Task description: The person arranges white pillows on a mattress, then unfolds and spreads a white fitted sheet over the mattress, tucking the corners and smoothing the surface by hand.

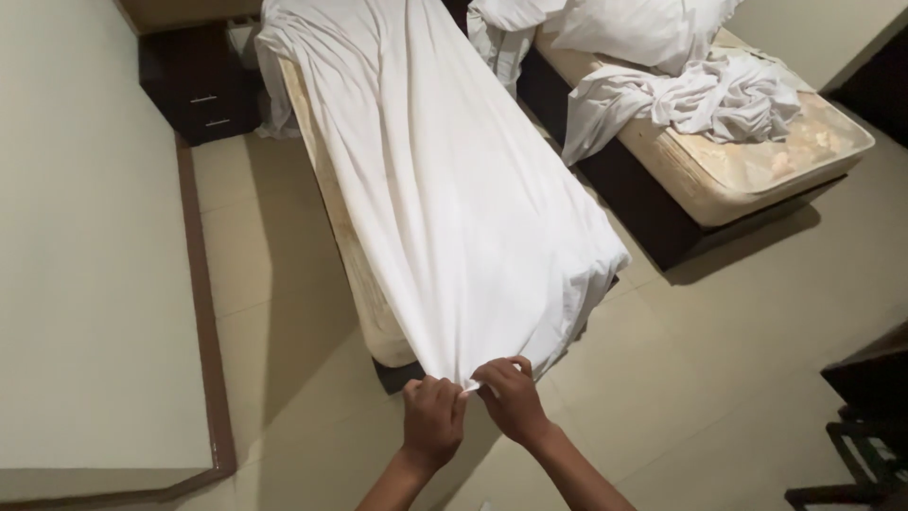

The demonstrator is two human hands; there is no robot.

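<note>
A white sheet [445,180] lies spread over a narrow mattress [355,274] that runs away from me. Its near end is drawn to a point at the foot of the bed. My left hand [432,421] and my right hand [511,397] are side by side there, both pinching the sheet's bottom edge. The fabric is pulled taut towards me, with folds fanning out from the grip. The mattress's left side is bare and stained below the sheet.
A second bed [757,151] at the right carries a bare mattress, crumpled white linen [700,95] and pillows [643,28]. A dark nightstand [194,85] stands at the back left. A wall [85,237] with a brown skirting runs along the left. Dark furniture [865,416] sits at the lower right. The floor is beige tile.
</note>
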